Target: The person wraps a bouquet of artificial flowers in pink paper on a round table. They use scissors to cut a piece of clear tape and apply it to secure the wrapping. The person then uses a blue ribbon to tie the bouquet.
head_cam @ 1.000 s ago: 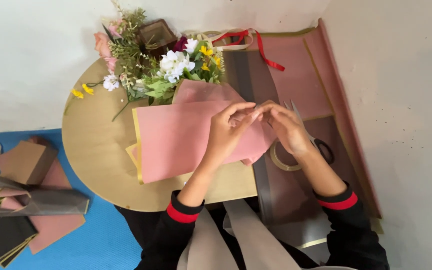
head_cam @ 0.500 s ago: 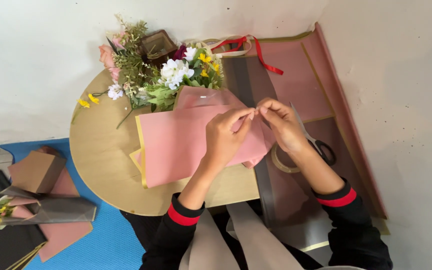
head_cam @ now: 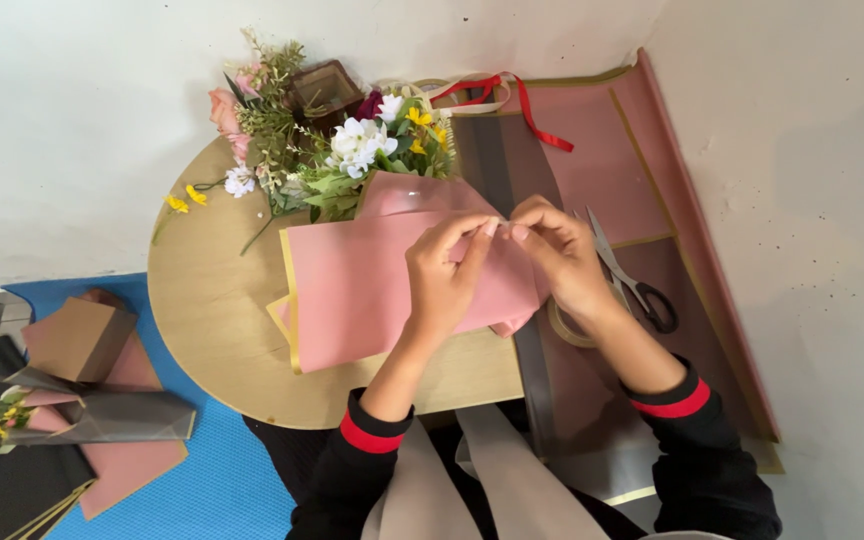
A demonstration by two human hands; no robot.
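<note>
A pale wall backs a round wooden table [head_cam: 202, 310] set on a blue mat [head_cam: 202, 490], with more sheets of pink and dark wrapping paper spread to the right.

From the head camera, a pink wrapping sheet [head_cam: 372, 290] with a gold edge lies across the table, wrapped around a bunch of mixed flowers [head_cam: 352, 150] whose heads stick out at the far side. The sheet looks light, thin and a little springy, likely to crease or slip if pressed hard; its upper right edge, where the layers meet, seems the sensible place to take hold.

The left hand [head_cam: 447, 275] has thumb and forefinger pinched shut on that edge of the sheet. The right hand [head_cam: 557, 250] meets it fingertip to fingertip, its grip also closed on the same spot of paper. Whether something small, such as tape, sits between the fingers cannot be told.

Scissors [head_cam: 632, 280] lie just beside the right wrist, and a red ribbon [head_cam: 522, 100] trails beyond. A finished small bouquet [head_cam: 72, 415] rests on the mat at left.
</note>
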